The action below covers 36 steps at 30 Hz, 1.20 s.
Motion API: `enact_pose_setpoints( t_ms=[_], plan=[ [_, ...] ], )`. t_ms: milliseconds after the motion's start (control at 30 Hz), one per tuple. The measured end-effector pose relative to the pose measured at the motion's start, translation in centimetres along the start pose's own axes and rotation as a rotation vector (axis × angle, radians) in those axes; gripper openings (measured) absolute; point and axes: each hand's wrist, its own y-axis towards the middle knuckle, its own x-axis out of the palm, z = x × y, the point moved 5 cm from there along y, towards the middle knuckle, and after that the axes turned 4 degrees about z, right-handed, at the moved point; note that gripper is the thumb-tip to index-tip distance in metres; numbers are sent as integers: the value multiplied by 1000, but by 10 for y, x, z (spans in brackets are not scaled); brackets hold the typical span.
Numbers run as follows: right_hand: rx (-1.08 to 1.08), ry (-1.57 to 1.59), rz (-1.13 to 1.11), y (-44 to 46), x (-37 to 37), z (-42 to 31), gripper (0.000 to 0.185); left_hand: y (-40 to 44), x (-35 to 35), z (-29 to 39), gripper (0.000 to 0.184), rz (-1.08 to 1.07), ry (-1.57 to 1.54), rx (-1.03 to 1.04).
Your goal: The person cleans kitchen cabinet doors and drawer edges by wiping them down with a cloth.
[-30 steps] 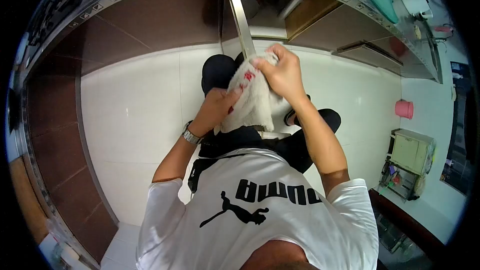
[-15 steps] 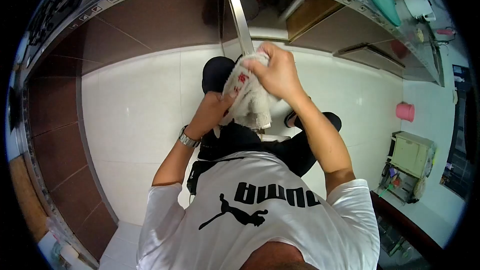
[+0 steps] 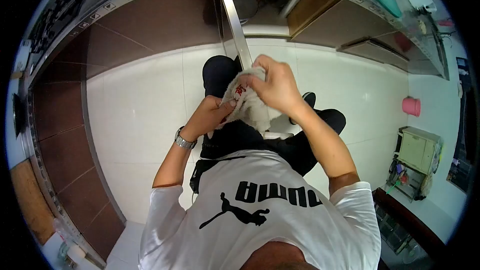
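A pale, worn towel (image 3: 250, 104) with red lettering is bunched between my two hands, above my bent legs. My left hand (image 3: 209, 116), with a metal watch at the wrist, grips its left side, thumb lying on top of the cloth. On the upper right, my right hand (image 3: 278, 86) clasps the towel with thumb and fingers closed round it. Just beyond the towel, the open cabinet door (image 3: 233, 17) is seen along its shiny metal edge; whether the cloth touches it I cannot tell.
The open cabinet (image 3: 267, 29) ahead holds pots or pans. Brown cabinet fronts (image 3: 150, 22) run along the counter. To the right are a pink bucket (image 3: 411, 106) and a pale green small cabinet (image 3: 417, 150). White floor tiles (image 3: 145, 105) surround me.
The towel is more crumpled, with less of its red lettering showing. My right hand has come slightly closer to my body, and the view has shifted a little.
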Motion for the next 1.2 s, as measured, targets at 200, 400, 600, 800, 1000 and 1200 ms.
enact_pose_setpoints(
  t_ms=[200,400,600,800,1000,1200],
  plan=[
    [-41,-104,225,83,5,-2,39,26,-25,10,45,364,-185,9],
    [-48,28,124,29,7,2,33,29,-31,-2,62,351,-360,92],
    [140,38,-25,-28,-1,-4,27,38,-36,32,66,379,-43,86],
    [53,184,142,-31,7,4,27,70,-30,55,48,392,129,300],
    [36,135,156,-31,9,7,27,80,-24,55,36,403,5,281],
    [16,124,162,-28,10,10,27,75,-19,57,34,357,183,434]
  ],
)
